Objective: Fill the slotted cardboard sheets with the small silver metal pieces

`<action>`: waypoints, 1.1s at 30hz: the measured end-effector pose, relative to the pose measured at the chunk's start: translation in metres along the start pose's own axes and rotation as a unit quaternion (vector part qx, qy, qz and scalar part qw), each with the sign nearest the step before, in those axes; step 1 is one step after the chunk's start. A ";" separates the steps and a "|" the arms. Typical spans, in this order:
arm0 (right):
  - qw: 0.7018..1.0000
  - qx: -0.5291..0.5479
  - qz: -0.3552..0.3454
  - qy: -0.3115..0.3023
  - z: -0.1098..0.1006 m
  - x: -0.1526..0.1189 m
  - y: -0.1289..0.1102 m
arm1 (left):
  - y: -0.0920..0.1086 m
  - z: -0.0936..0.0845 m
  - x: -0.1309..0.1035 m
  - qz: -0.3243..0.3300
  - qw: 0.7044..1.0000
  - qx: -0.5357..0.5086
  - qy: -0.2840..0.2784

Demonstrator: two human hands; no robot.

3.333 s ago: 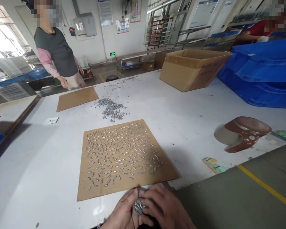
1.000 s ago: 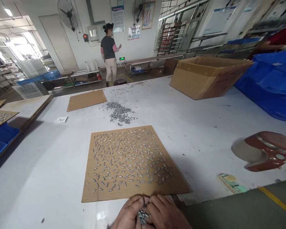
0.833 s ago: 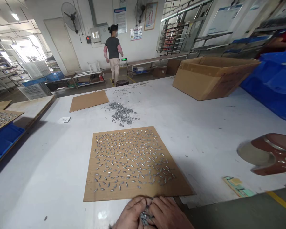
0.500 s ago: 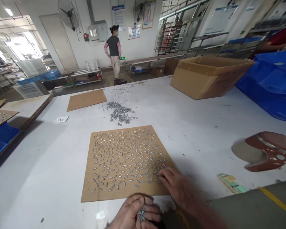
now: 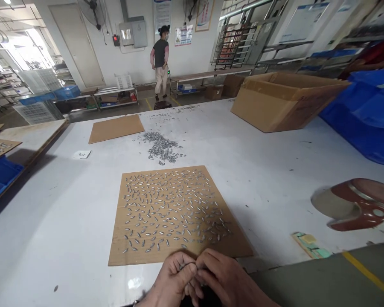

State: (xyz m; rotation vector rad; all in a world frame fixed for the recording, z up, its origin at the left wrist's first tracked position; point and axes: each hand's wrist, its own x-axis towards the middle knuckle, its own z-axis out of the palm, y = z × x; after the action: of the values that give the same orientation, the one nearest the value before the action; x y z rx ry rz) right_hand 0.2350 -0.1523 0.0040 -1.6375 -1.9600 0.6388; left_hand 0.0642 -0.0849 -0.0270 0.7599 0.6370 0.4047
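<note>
A cardboard sheet [image 5: 115,251] lies on the white table in front of me, with several rows of small silver spindle-shaped metal pieces [image 5: 161,233] spread over it. At its near edge my left hand [image 5: 174,277] is curled around a few of these pieces, mostly hidden by the fingers. My right hand [image 5: 222,275] meets it, thumb and fingers pinched together against the left fingertips. What the right fingers hold, if anything, is hidden. Beyond the sheet lies a loose pile of the same metal pieces [image 5: 163,147].
A bare cardboard piece [image 5: 117,128] and a white paper slip [image 5: 82,154] lie farther back. On the right are a large cardboard box [image 5: 262,104], blue plastic [image 5: 365,115], a brown-red stool-like object [image 5: 365,204] and a green card [image 5: 312,246]. One person [image 5: 161,57] stands beyond the table.
My right hand has left the sheet's right side and come to my left hand, which has closed more. The view has tilted slightly downward. The person beyond the table has shifted right.
</note>
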 end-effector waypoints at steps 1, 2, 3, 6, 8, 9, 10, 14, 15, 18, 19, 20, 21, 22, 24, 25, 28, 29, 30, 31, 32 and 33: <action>0.999 0.031 0.026 -0.005 -0.005 0.001 0.004 | 0.000 0.000 0.000 -0.006 1.000 -0.003 0.007; 0.997 0.052 0.050 -0.003 -0.011 0.003 0.010 | 0.000 0.001 0.000 -0.012 1.000 -0.006 0.016; 0.996 0.058 0.072 0.007 -0.017 0.007 0.017 | -0.001 0.002 0.000 -0.018 0.999 -0.008 0.027; 0.992 0.010 0.119 0.048 -0.033 0.025 0.044 | -0.001 0.003 0.002 -0.030 0.998 -0.007 0.057; 0.990 -0.038 0.130 0.046 -0.037 0.037 0.060 | -0.002 0.002 0.003 -0.032 0.997 -0.006 0.063; 0.989 -0.059 0.131 0.037 -0.036 0.043 0.066 | -0.002 0.001 0.003 -0.033 0.997 -0.008 0.064; 0.988 -0.075 0.130 0.029 -0.035 0.047 0.070 | -0.003 0.000 0.003 -0.034 0.997 -0.010 0.065; 0.986 -0.107 0.124 0.013 -0.026 0.056 0.075 | -0.005 -0.006 0.002 -0.033 0.997 -0.030 0.068; 0.986 -0.108 0.124 0.011 -0.024 0.056 0.076 | -0.006 -0.008 0.001 -0.032 0.997 -0.034 0.065; 0.987 -0.099 0.123 0.014 -0.024 0.056 0.078 | -0.009 -0.012 0.001 -0.031 0.997 -0.038 0.062; 0.989 -0.088 0.119 0.022 -0.026 0.055 0.079 | -0.009 -0.013 0.002 -0.032 0.997 -0.039 0.063; 0.990 -0.075 0.112 0.037 -0.029 0.053 0.079 | -0.009 -0.014 0.002 -0.033 0.996 -0.040 0.067; 0.991 -0.059 0.104 0.056 -0.033 0.050 0.078 | -0.008 -0.014 0.002 -0.035 0.996 -0.042 0.073; 0.991 -0.043 0.097 0.077 -0.037 0.045 0.075 | -0.007 -0.014 0.002 -0.036 0.995 -0.044 0.079; 0.989 -0.019 0.088 0.113 -0.043 0.032 0.063 | -0.005 -0.012 0.002 -0.038 0.994 -0.052 0.085; 0.989 -0.009 0.083 0.122 -0.043 0.024 0.054 | -0.004 -0.011 0.001 -0.038 0.994 -0.056 0.085; 0.994 0.028 0.051 0.092 -0.032 0.003 0.024 | -0.003 -0.007 0.001 -0.035 0.994 -0.069 0.075; 0.996 0.044 0.034 0.076 -0.026 -0.001 0.016 | -0.003 -0.005 0.001 -0.035 0.995 -0.070 0.067; 0.996 0.061 0.019 0.063 -0.019 -0.005 0.010 | -0.003 -0.003 0.001 -0.036 0.995 -0.070 0.059; 0.995 0.077 0.007 0.057 -0.013 -0.007 0.005 | -0.003 -0.001 0.002 -0.038 0.996 -0.068 0.053; 0.994 0.092 -0.001 0.056 -0.008 -0.007 0.003 | -0.002 0.001 0.002 -0.038 0.996 -0.068 0.049; 0.993 0.105 -0.004 0.057 -0.005 -0.007 0.002 | -0.001 0.002 0.002 -0.037 0.996 -0.067 0.046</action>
State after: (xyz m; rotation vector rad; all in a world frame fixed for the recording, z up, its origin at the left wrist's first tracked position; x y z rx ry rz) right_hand 0.2406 -0.1589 0.0056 -1.5031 -1.7534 0.7055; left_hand 0.0673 -0.0856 -0.0274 0.5911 0.7161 0.4113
